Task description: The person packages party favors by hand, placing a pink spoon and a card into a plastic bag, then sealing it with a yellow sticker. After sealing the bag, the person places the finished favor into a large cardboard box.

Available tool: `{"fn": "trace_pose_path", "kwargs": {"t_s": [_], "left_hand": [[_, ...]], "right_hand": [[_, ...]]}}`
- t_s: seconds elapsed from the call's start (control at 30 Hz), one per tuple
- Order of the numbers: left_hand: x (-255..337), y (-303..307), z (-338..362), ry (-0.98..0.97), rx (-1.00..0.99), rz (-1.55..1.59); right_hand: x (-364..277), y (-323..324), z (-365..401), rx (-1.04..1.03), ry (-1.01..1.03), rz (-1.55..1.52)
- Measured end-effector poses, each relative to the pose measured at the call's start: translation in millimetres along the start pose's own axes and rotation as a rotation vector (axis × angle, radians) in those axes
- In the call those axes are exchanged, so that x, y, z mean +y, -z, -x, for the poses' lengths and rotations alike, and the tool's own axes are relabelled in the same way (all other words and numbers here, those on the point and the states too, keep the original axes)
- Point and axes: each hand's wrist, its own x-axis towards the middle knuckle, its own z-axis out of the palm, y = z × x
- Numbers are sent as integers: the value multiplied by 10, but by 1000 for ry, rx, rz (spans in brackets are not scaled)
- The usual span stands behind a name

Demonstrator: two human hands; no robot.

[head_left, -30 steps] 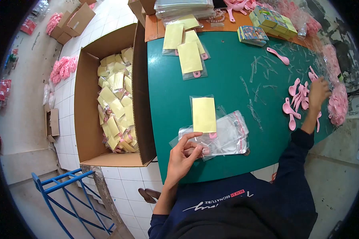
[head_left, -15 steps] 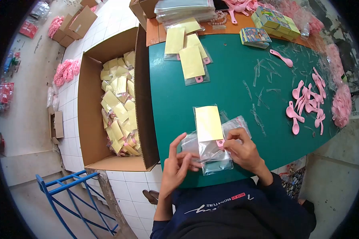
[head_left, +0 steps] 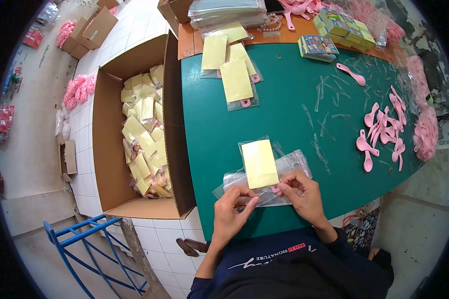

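In front of me on the green table lies a clear plastic bag with a pale yellow card inside. The pink end of a spoon peeks out below the card. My left hand is closed, thumb and fingers pinched at the bag's near left edge. My right hand pinches the near right corner beside the pink end. Under this bag are spread several flat clear bags, partly hidden by it and by my hands.
A large cardboard box of packed bags stands left of the table. Packed bags lie at the far left. Pink spoons, plastic scraps and card stacks sit to the right. A blue metal frame stands lower left.
My left hand has closed from spread fingers into a pinch at the bag's near edge. The clear end that stretched toward me no longer shows. My right hand has stayed at the corner.
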Motion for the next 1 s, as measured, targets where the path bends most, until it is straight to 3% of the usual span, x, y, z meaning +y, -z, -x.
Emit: {"fn": "trace_pose_path", "kwargs": {"t_s": [0.33,0.6,0.8,0.83,0.9,0.97,1.0], "left_hand": [[66,-96,-13,148,132,228],[-8,-53,25,144,14,122],[142,0,-17,130,-36,123],[184,30,-49,125,-66,119],[288,113,-272,-102,-36,-29],[471,249,-681,-288,13,-155],[475,307,-931,-284,57,-156]], "right_hand": [[-50,-89,-34,120,-4,-18],[-28,-100,-49,98,39,80],[-154,-6,-107,-46,89,278],[-226,48,-142,-64,155,326],[-399,246,-277,-101,287,429],[-648,511,-599,52,607,683],[-758,743,-789,79,598,771]]}}
